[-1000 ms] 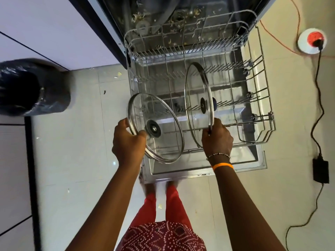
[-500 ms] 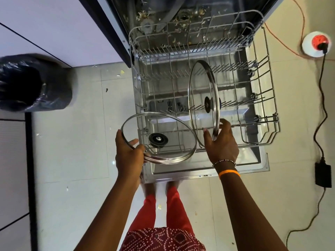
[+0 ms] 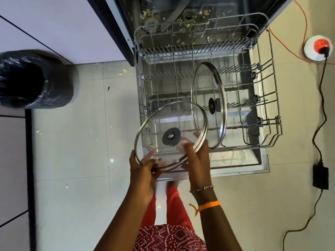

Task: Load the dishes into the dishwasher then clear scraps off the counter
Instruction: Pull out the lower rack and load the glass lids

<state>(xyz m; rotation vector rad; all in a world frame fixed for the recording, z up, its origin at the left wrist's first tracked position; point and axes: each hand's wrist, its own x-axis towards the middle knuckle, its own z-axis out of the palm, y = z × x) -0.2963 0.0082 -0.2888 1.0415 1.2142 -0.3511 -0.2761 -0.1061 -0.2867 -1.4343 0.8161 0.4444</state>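
left hand (image 3: 143,171) gripping, right hand (image 3: 196,160) gripping, arms extended

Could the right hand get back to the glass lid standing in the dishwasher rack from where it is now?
Probably yes. The standing lid sits on edge in the rack just beyond the right hand, with nothing between them, but that hand and the left hand hold the other lid.
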